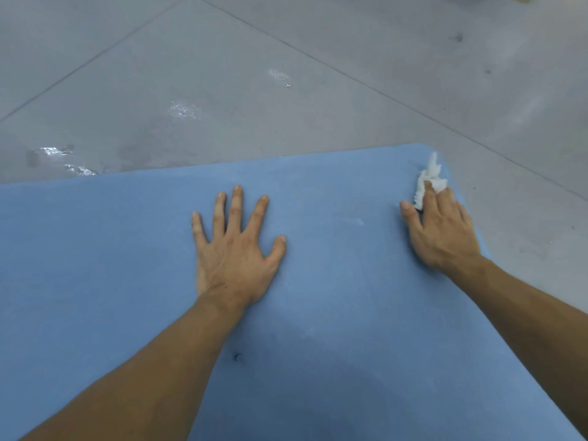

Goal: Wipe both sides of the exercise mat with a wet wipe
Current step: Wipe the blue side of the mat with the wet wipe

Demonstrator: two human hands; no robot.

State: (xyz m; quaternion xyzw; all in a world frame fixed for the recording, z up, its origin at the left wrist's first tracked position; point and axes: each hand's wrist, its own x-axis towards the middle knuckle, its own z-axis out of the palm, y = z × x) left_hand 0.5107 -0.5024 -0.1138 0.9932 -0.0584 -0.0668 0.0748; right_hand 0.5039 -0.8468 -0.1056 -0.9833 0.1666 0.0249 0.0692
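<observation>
Lying flat on the grey floor, the blue exercise mat fills the near part of what you see. Its far edge and far right corner are in view. It looks thick, soft and bendy, like foam. It is likely light, so it could slide or bunch up when you rub hard. The floor has shiny wet patches past the mat's far edge, so the mat may slip there.

Your left hand lies flat on the mat, near the middle of the far edge. Its fingers are spread wide and it holds nothing. It looks like it is pinning the mat down.

Your right hand is near the far right corner of the mat. Its fingers curl over the wet wipe and press it onto the mat. The white wipe is scrunched up and pokes out past your fingertips. It is thin and soft, and it may tear if you drag it too hard.

When you turn the mat over, take it by an edge or a corner. It will likely flop, so two hands would be best.

A pale smear sits between your hands, and a tiny dark speck sits beside your left arm.
</observation>
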